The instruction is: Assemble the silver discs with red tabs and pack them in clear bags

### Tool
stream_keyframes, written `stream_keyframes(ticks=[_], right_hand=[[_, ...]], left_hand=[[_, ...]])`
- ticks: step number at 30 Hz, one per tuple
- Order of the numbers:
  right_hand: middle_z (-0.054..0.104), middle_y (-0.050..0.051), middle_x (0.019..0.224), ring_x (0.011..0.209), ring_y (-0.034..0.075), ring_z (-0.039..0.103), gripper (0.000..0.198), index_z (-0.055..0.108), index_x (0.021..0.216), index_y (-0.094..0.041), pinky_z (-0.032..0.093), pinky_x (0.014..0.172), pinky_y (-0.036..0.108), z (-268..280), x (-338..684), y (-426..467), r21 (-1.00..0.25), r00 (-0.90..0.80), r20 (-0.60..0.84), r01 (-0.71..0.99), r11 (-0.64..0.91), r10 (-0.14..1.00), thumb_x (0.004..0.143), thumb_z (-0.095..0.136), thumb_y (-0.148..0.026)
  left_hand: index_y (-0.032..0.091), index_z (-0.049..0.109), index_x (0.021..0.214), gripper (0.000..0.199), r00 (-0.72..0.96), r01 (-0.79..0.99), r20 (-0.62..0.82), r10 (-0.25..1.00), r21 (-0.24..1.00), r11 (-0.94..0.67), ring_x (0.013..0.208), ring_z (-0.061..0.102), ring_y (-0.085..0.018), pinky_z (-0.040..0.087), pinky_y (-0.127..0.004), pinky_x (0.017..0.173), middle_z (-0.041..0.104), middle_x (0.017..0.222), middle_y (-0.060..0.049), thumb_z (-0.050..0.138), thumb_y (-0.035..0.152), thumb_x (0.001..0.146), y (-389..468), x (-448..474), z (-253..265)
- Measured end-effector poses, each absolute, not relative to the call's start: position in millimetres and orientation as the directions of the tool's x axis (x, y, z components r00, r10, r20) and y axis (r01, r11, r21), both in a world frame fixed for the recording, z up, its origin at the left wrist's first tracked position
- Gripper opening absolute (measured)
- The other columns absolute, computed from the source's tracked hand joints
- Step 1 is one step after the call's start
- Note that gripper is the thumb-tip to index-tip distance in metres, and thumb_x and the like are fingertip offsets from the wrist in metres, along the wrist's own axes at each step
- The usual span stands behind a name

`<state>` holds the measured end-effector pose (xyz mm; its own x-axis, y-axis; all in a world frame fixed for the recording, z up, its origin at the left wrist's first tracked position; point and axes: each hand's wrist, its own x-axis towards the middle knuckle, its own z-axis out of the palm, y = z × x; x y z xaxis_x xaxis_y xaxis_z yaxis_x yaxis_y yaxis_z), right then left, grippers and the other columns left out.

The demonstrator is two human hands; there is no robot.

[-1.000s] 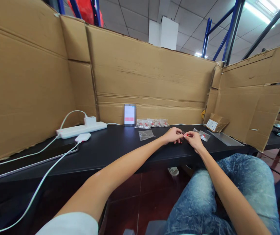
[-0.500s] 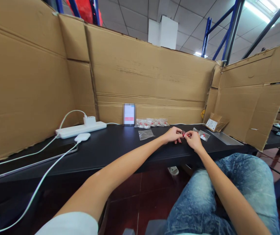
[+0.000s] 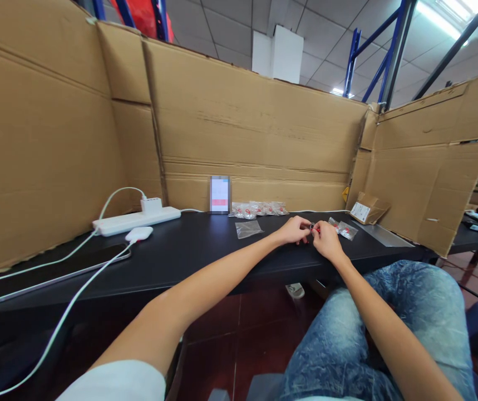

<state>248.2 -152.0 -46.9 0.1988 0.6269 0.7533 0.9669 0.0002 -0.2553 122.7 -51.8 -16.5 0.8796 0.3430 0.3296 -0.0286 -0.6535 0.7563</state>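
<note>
My left hand (image 3: pixel 294 229) and my right hand (image 3: pixel 327 240) meet above the black table. Between their fingertips is a small metal ring with a red part (image 3: pixel 312 227), mostly hidden by the fingers. Both hands are closed in a pinch on this item, the left from one side and the right from the other. Just right of my right hand lie small clear plastic bags (image 3: pixel 348 231) with red bits in them. To the left of my left hand, a flat clear plastic bag (image 3: pixel 249 229) rests on the table.
Several clear bags with red items (image 3: pixel 259 209) lie along the cardboard wall (image 3: pixel 255 128), beside an upright phone (image 3: pixel 220 195). A white power strip (image 3: pixel 134 221), cables and a dark tablet (image 3: pixel 55 273) occupy the left. A small cardboard packet (image 3: pixel 369 209) stands at the right.
My right hand has turned, with its knuckles now facing up more, and the red part shows differently between the fingertips. My left hand stays nearly in place.
</note>
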Motion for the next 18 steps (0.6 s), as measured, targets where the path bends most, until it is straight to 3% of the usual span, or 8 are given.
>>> stream_keyframes(ticks=[8, 18], right_hand=[[0.060, 0.006, 0.077, 0.074, 0.019, 0.055, 0.009, 0.055, 0.077, -0.017, 0.037, 0.069, 0.027, -45.3, 245.6, -153.7, -0.234, 0.203, 0.733, 0.971, -0.041, 0.649, 0.083, 0.050, -0.012], [0.062, 0.006, 0.077, 0.071, 0.017, 0.056, 0.007, 0.058, 0.079, -0.017, 0.037, 0.066, 0.026, -48.3, 248.8, -150.8, -0.219, 0.164, 0.679, 0.976, -0.016, 0.715, 0.081, 0.054, -0.012]], left_hand=[[0.009, 0.067, 0.101, 0.032, 0.881, -0.008, 0.330, 0.340, 0.728, -0.686, 0.050, 0.061, -0.010, 0.043, -0.014, 0.039, 0.065, 0.065, -0.003, 0.050, 0.013, 0.074, -55.7, 118.6, -14.1], [0.011, 0.063, 0.077, 0.013, 0.883, 0.049, 0.304, 0.357, 0.698, -0.715, 0.051, 0.061, -0.010, 0.043, -0.014, 0.041, 0.065, 0.062, -0.002, 0.051, 0.011, 0.072, -55.8, 118.4, -15.1]])
